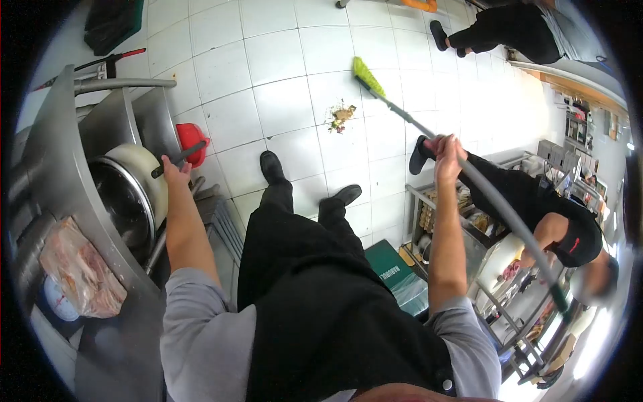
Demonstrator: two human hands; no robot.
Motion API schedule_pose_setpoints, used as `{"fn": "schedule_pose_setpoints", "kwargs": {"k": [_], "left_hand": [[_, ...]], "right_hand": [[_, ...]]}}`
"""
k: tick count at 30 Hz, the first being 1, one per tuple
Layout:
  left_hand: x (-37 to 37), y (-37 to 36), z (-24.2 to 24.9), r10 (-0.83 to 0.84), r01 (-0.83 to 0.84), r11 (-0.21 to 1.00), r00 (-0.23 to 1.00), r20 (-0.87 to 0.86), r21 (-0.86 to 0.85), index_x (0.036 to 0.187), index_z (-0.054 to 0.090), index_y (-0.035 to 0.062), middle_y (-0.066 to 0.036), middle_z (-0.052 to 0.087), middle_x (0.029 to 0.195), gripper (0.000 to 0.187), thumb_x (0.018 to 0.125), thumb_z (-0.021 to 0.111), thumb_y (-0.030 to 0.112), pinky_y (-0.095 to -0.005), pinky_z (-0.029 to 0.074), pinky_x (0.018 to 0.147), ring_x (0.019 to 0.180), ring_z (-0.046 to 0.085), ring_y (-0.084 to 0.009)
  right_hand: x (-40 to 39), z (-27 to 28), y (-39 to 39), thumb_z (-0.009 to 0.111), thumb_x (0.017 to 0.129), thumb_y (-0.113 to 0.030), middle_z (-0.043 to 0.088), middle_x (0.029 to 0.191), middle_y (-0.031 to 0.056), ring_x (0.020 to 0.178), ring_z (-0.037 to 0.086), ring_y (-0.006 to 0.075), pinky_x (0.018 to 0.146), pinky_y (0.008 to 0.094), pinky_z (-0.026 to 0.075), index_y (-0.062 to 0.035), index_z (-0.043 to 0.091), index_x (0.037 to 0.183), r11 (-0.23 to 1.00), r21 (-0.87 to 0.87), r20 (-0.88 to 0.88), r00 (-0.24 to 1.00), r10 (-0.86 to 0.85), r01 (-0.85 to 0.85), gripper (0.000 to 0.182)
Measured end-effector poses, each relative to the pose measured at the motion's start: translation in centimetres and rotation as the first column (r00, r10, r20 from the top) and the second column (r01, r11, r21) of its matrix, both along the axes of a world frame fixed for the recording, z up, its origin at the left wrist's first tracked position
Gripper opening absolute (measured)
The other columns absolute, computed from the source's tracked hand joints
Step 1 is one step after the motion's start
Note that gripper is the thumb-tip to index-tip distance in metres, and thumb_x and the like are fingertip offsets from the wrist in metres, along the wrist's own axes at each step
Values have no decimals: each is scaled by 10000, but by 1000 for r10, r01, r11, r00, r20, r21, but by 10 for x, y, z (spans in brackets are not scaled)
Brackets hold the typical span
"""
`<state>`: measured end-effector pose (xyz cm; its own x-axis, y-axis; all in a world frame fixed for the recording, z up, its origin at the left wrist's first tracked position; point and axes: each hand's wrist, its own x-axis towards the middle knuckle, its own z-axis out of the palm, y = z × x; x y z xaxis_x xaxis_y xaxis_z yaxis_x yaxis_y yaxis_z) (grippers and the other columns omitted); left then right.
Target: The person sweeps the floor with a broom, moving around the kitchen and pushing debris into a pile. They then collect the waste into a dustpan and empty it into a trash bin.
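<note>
My right hand grips the grey handle of a broom whose green bristle head rests on the white tiled floor. A small pile of swept debris lies just left of the bristles. My left hand reaches out to the left and rests by the black handle of a white pot that sits on a steel counter. My black shoes stand on the tiles below.
A bag of raw meat lies on the counter at the left. A red dustpan sits on the floor by the counter. A co-worker in black bends at steel shelving on the right; another person stands at the top right.
</note>
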<state>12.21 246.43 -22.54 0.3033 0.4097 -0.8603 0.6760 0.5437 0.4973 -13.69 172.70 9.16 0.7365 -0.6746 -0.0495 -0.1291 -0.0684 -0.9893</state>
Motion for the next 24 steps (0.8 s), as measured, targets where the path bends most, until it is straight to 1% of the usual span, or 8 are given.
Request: {"fn": "schedule_pose_setpoints", "kwargs": {"k": [2, 6, 9, 12, 14, 18, 20, 24], "left_hand": [[1, -3, 4, 30, -29, 997, 999, -13, 73, 1555, 442, 150, -199, 498, 1420, 777, 994, 708, 617, -507, 609, 858, 1041, 617, -392], [-19, -27, 7, 101, -109, 976, 994, 52, 186, 1466, 488, 87, -199, 600, 1268, 629, 1034, 714, 485, -487, 627, 789, 967, 667, -376], [-43, -90, 57, 156, -173, 950, 984, 87, 259, 1369, 533, 62, -186, 623, 1231, 503, 1029, 749, 363, -420, 629, 682, 859, 684, -315], [-76, -98, 26, -54, 7, 976, 976, 210, 218, 1287, 567, 66, -149, 667, 1137, 414, 1001, 782, 274, -346, 605, 591, 724, 671, -248], [-95, -155, 59, -143, 88, 944, 978, 153, 316, 1152, 641, 92, -77, 683, 949, 293, 969, 817, 239, -289, 561, 551, 655, 633, -174], [-151, -222, 57, -589, 495, 794, 771, 242, 354, 943, 697, 113, -6, 663, 821, 178, 925, 855, 192, -298, 525, 595, 673, 601, -134], [-176, -259, 47, -780, 658, 613, 592, 203, 437, 917, 700, 111, 9, 679, 838, 162, 894, 860, 127, -327, 537, 693, 735, 620, -136], [-220, -336, 52, -936, 777, 351, 293, 193, 523, 941, 696, 91, -22, 691, 859, 169, 859, 839, 52, -341, 544, 811, 838, 662, -172]], "right_hand": [[-28, 8, 40, 526, 1147, -326, 552, 735, 65, 659, 544, 134, 729, 420, 680, -11, 561, 769, 993, -113, -75, 997, -29, 20, 493], [-89, 31, 84, 533, 1136, -340, 529, 788, 101, 785, 577, 174, 793, 471, 692, 25, 527, 758, 1000, -14, -91, 996, 23, -24, 526], [-118, 45, 77, 548, 1126, -372, 525, 764, 99, 791, 580, 202, 778, 467, 685, 18, 506, 717, 986, -33, -109, 981, 160, -164, 566], [-130, 75, 58, 557, 1120, -369, 513, 732, 96, 766, 577, 222, 732, 453, 675, 13, 497, 699, 962, -83, -37, 965, 259, -261, 571], [-128, 102, 38, 560, 1117, -357, 499, 710, 90, 747, 570, 230, 699, 444, 666, 10, 492, 694, 943, -130, 51, 948, 314, -305, 564], [-127, 122, 14, 546, 1113, -307, 517, 704, 89, 687, 551, 231, 656, 429, 652, 6, 507, 700, 899, -234, 142, 902, 409, -371, 520], [-116, 114, 1, 569, 1088, -231, 537, 697, 113, 659, 543, 240, 662, 411, 631, 32, 518, 710, 874, -269, 169, 874, 456, -404, 464], [-91, 63, -2, 634, 1029, -118, 538, 680, 135, 637, 532, 253, 636, 386, 504, 50, 532, 712, 836, -321, 81, 867, 492, -445, 373]]}}
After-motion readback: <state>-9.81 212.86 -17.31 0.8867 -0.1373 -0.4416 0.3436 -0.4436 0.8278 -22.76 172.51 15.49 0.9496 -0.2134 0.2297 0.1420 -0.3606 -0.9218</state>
